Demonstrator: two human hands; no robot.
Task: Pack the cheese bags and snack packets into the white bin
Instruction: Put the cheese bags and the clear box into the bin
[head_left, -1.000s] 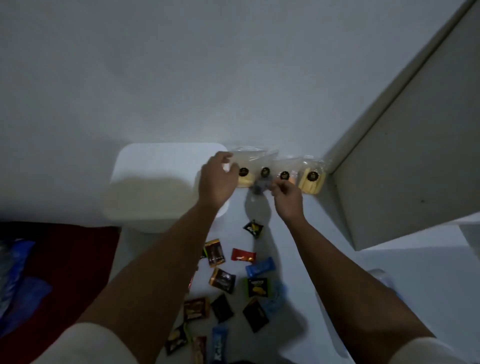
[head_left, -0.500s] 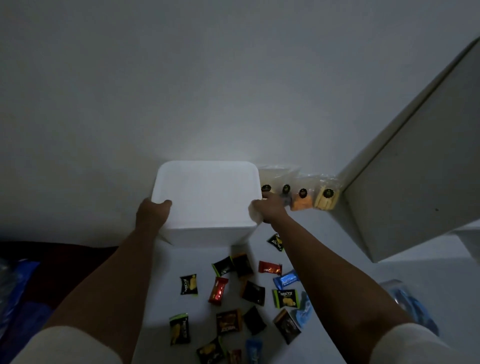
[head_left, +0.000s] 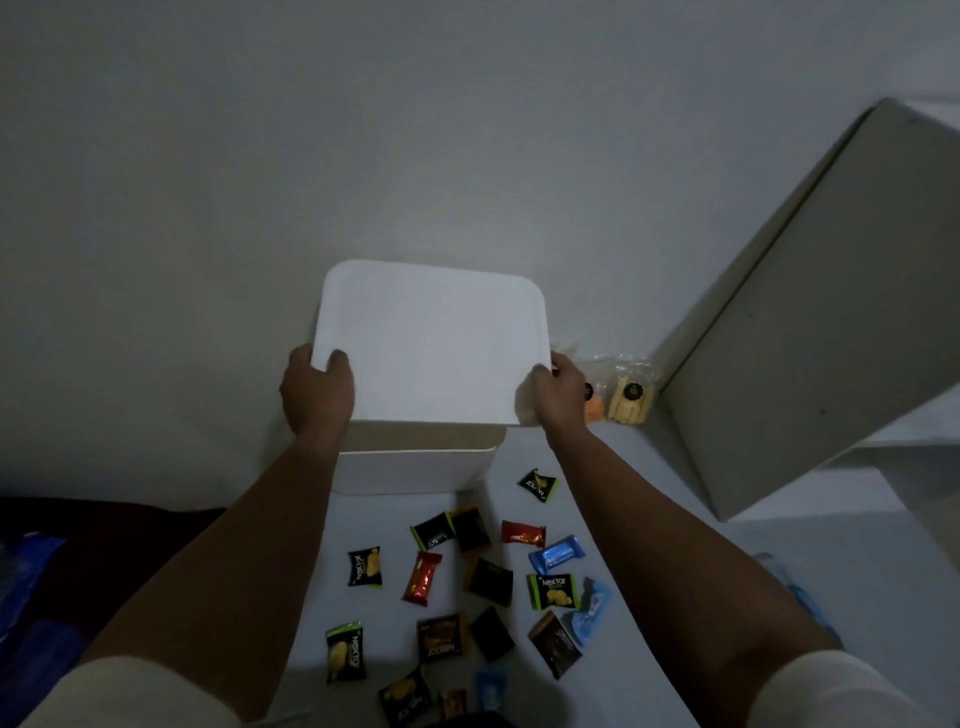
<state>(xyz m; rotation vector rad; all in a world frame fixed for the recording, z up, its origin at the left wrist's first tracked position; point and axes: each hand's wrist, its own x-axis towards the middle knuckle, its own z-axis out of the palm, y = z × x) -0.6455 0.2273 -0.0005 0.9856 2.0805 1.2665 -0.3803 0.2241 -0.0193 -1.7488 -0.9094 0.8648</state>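
Observation:
The white bin (head_left: 415, 470) stands on the white surface against the wall. Its flat white lid (head_left: 434, 343) is raised off the rim and tilted toward me. My left hand (head_left: 318, 395) grips the lid's near left corner, and my right hand (head_left: 556, 397) grips its near right corner. Clear cheese bags (head_left: 628, 397) with dark round labels lean on the wall just right of the bin, partly hidden by my right hand. Several small snack packets (head_left: 491, 582) in black, red, blue and green lie scattered in front of the bin.
A large grey panel (head_left: 821, 332) leans at the right, close to the cheese bags. A blue plastic item (head_left: 795, 592) peeks out past my right forearm. Dark red and blue fabric (head_left: 31, 582) lies off the surface at the left.
Both hands left the cheese bags and went to the bin's sides. They now hold the lid, which has lifted off the bin and tilted toward me.

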